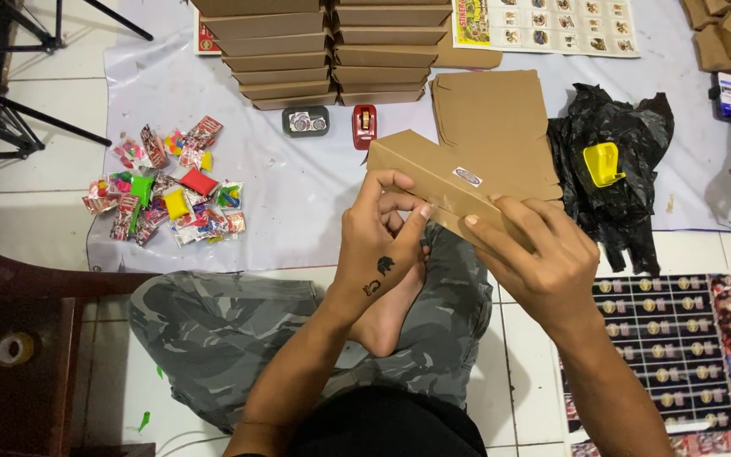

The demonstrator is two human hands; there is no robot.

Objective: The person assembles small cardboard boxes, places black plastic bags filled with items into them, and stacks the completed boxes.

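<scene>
Fingers (399, 203) of both hands pinched on brown cardboard box (467, 173), mid-fold.
Left hand (382, 241) and right hand (539, 254) gripping near edge; next likely pressing flap shut, needing firm crease.

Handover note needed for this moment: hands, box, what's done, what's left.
Left hand: grips the near edge of the brown cardboard box, thumb and fingers pinching.
Right hand: holds the same edge from the right.
Box: held above the lap, lid flap standing open, small oval sticker on its side.
Done: two stacks of closed boxes on the white sheet.
Left: this box's lid unclosed; candy packets lie loose on the sheet's left.
</scene>
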